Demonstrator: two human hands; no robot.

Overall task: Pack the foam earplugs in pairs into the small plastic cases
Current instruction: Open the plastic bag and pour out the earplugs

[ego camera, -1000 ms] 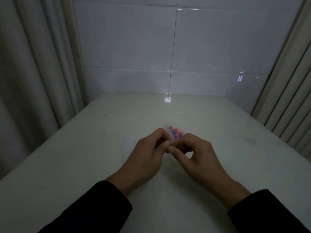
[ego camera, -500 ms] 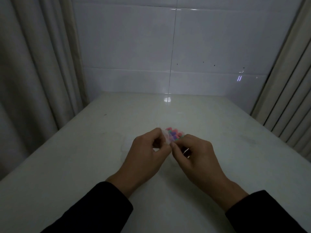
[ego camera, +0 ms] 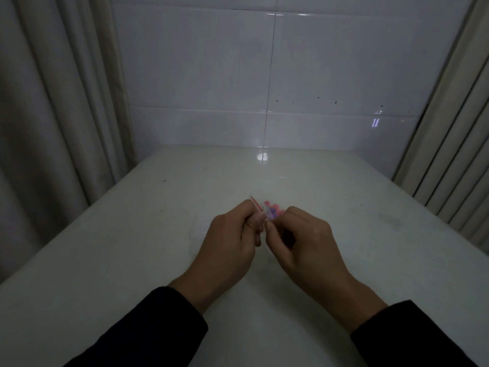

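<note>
Both hands up over the table, fingers curled: left hand and right hand each pinching the clear bag of earplugs.

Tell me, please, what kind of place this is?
Probably a plain indoor work corner, perhaps in a home or small workshop. A pale table stands against a white tiled wall, with curtains at both sides. The lighting is dim, so I cannot say more.
</note>
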